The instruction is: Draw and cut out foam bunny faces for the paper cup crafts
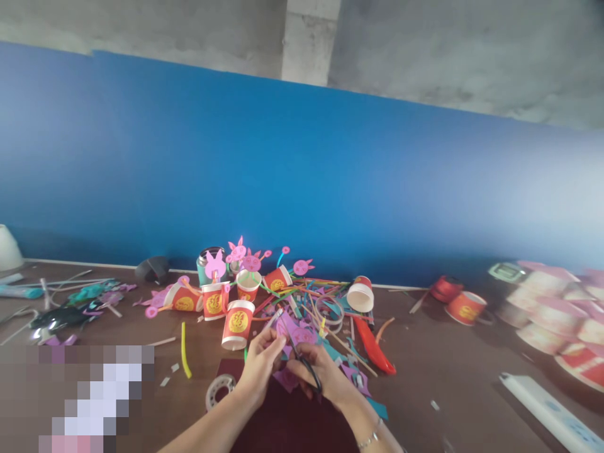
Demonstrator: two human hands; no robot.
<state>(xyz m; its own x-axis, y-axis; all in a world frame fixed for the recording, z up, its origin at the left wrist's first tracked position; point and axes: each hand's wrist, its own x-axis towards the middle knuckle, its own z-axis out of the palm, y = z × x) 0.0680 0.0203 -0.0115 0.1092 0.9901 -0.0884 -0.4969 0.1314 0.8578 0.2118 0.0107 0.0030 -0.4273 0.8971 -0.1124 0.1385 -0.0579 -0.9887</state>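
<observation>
My left hand (262, 357) is closed in a pinch, with a small pale strip (274, 318) sticking up at its fingertips. My right hand (321, 371) grips dark-handled scissors (309, 370), their blades pointing up and left towards my left fingers. Purple paper scraps (302, 332) with printed pink faces lie just beyond both hands. Ahead and left stands a red-and-white paper cup (238, 322) with a yellow emblem. Beside my left wrist lies a roll of tape (221, 391).
Several cups with pink paper animal heads (215, 264) stand behind, near the blue partition (302, 176). A yellow straw (185, 352) lies left. To the right are a red glossy item (374, 346), a tipped cup (466, 308), blurred stacked cups (550, 314) and a white power strip (547, 402).
</observation>
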